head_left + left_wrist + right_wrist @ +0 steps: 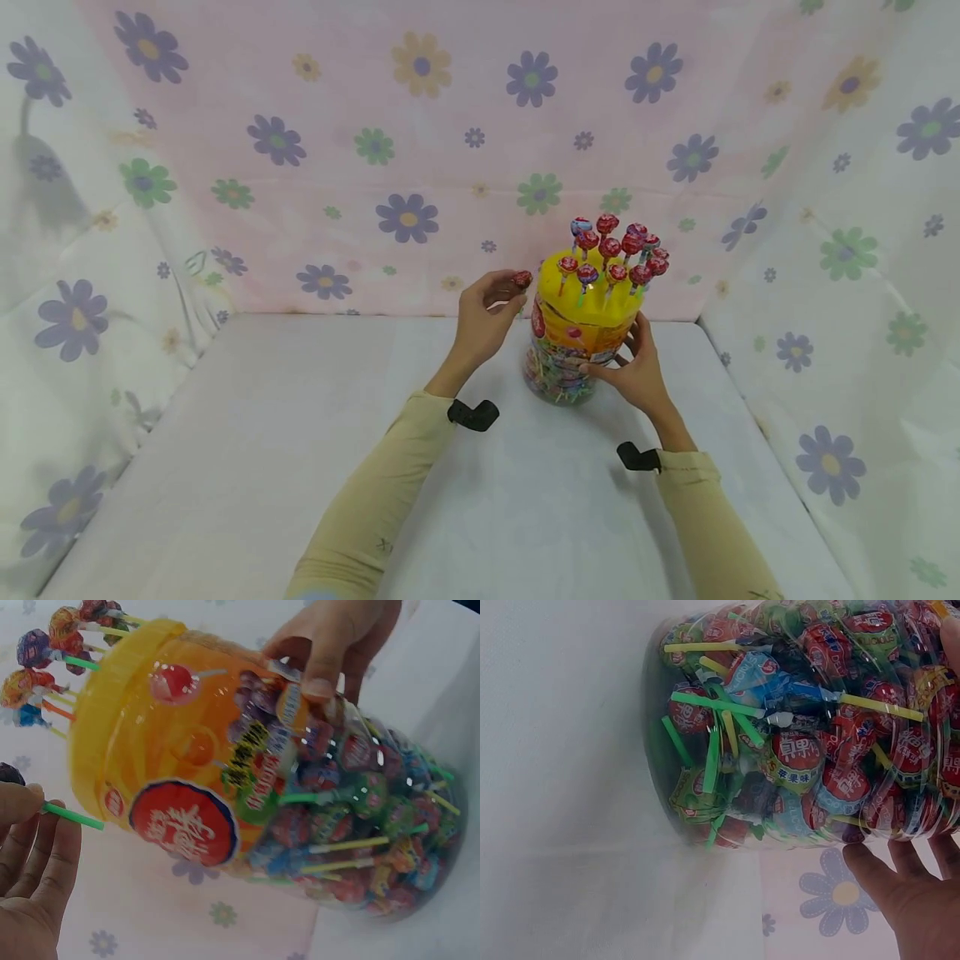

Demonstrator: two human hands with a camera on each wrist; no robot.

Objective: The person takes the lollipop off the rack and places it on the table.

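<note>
A clear plastic jar (558,367) full of wrapped lollipops, with a yellow and orange label, is on the white table. Several lollipops (610,247) stand upright in its yellow lid (551,279), sticks down. My left hand (480,321) pinches one lollipop (522,279) just left of the lid; its green stick (75,816) points toward the lid's side in the left wrist view, apart from it. My right hand (643,371) grips the jar's right side, thumb across the front and fingers (870,874) round the far side.
The white table (337,442) extends to the left and front of the jar. A flower-printed cloth (465,167) hangs behind the table and along both sides. Black wrist mounts (474,415) sit on both sleeves.
</note>
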